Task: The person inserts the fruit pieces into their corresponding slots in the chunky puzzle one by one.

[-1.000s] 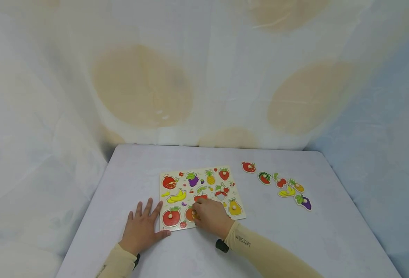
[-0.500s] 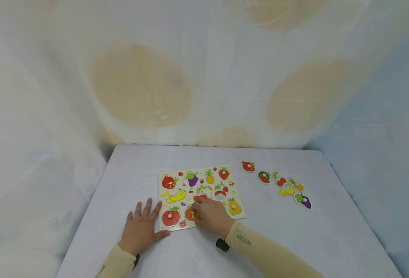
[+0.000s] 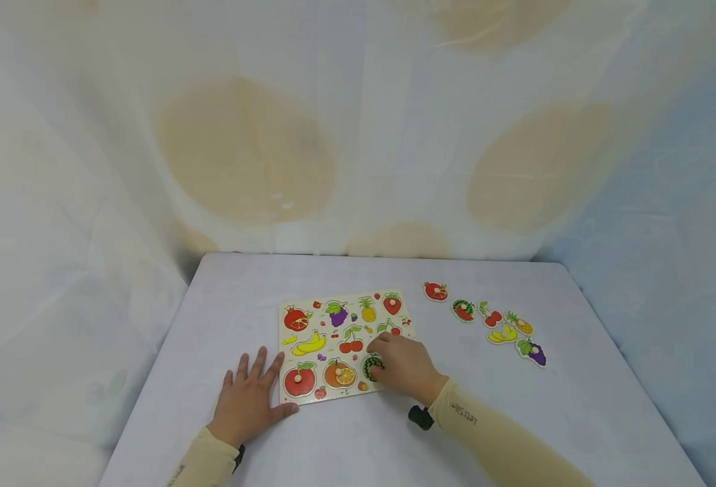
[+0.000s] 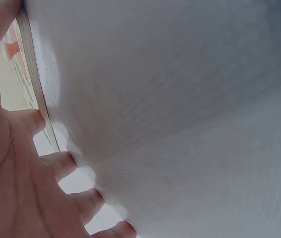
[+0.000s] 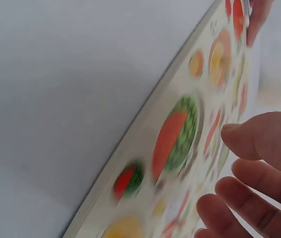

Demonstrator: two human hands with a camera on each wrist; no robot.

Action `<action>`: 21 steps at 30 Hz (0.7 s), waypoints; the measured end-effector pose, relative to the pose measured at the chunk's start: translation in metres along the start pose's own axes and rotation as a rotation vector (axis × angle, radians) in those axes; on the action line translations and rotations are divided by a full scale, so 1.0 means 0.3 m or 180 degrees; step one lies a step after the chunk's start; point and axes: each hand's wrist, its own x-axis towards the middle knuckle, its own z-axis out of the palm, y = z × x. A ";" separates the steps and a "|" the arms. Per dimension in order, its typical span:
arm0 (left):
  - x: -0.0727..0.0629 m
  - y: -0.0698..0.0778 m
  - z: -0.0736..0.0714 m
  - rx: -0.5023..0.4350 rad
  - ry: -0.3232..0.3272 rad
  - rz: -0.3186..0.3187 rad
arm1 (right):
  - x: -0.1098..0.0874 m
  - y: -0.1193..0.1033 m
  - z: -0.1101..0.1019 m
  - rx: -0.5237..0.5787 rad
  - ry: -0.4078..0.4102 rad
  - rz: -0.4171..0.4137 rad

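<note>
Left hand (image 3: 245,406): lower left of the frame, palm down, fingers spread, grasping nothing; index fingertip and thumb at the board's left edge and lower left corner.

Board (image 3: 336,393): flat on the counter (image 3: 577,406), just below centre of frame. Long axis runs left to right, right end turned slightly upward; printed fruit upright to the viewer.

Slots, left to right: pomegranate slot (image 3: 297,319) and banana slot (image 3: 310,344) show printed bases; apple (image 3: 299,386) seated below them, stem up. Grape slot (image 3: 337,315) and cherry slot (image 3: 351,344) show prints; orange (image 3: 332,373) seated below. Pineapple slot (image 3: 368,312) shows its print; watermelon slot (image 3: 370,370) is partly covered. Strawberry (image 3: 392,308) seated at the upper right corner.

Right hand (image 3: 408,365): over the board's lower right, hiding that part. The right wrist view shows its fingers loosely bent, thumb apart from them, nothing between.

Loose on the counter, right of the board: pomegranate piece (image 3: 435,291); watermelon piece (image 3: 464,311), rind to upper right; cherry piece (image 3: 493,319), stems to upper left; banana piece (image 3: 502,336); pineapple piece (image 3: 522,326), long axis slanting down to the right, crown upper left; grape piece (image 3: 537,356), same slant, leaves upper left.
</note>
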 end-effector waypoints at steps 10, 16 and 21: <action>0.000 -0.002 -0.003 -0.0024 0.0003 0.0016 | -0.099 0.331 -0.076 -0.0040 0.0087 0.0836; 0.001 -0.004 -0.003 -0.0032 -0.0011 0.0027 | -0.188 0.566 -0.133 -0.0072 0.0118 0.1228; 0.000 -0.003 -0.002 -0.0034 -0.0058 0.0012 | -0.250 0.697 -0.147 -0.0072 0.0296 0.1522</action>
